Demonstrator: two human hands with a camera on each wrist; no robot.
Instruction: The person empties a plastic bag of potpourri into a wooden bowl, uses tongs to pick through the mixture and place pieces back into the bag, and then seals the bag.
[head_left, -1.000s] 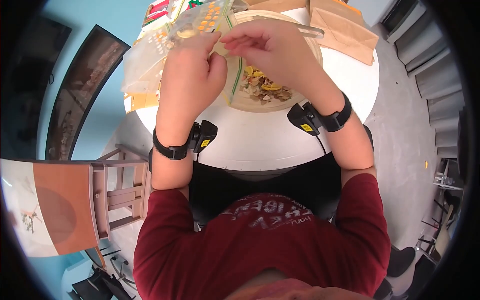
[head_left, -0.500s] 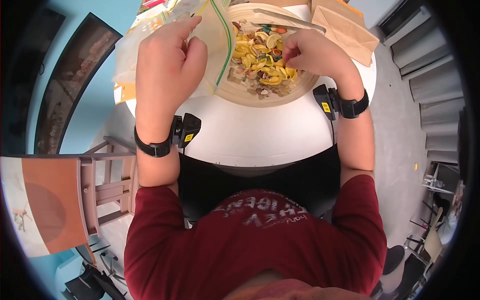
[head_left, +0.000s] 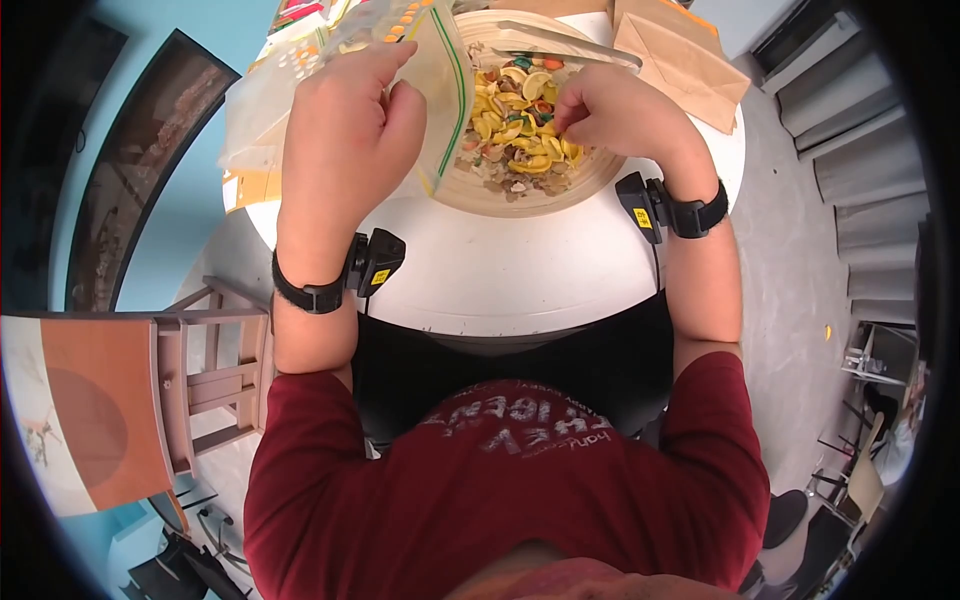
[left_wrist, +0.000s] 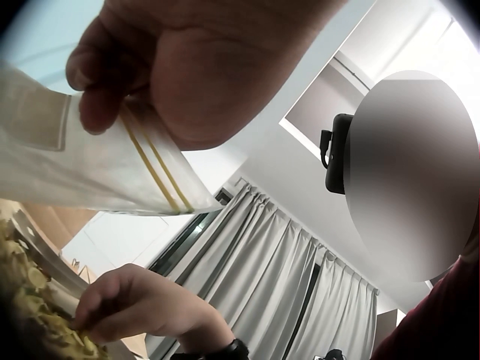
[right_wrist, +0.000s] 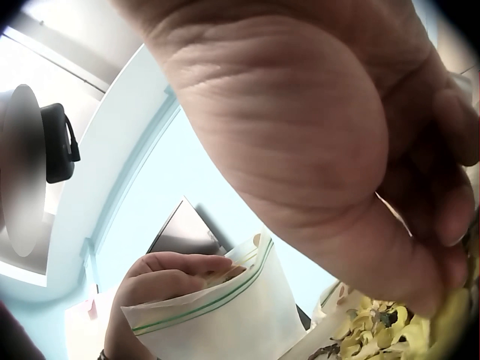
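Plastic bag (head_left: 438,125) gripped by the left hand (head_left: 345,130), over the round tray's (head_left: 515,207) left edge; right hand (head_left: 622,115) pinches a yellow piece (right_wrist: 451,322) nearer the right edge.

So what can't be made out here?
What, if anything, the right hand pinches: head view, its own fingers hide it.
Left rim of the plate: head view, behind the bag.
Bag's far end: left wrist view, cut by left edge.
Nearest pieces: right wrist view, blurred.
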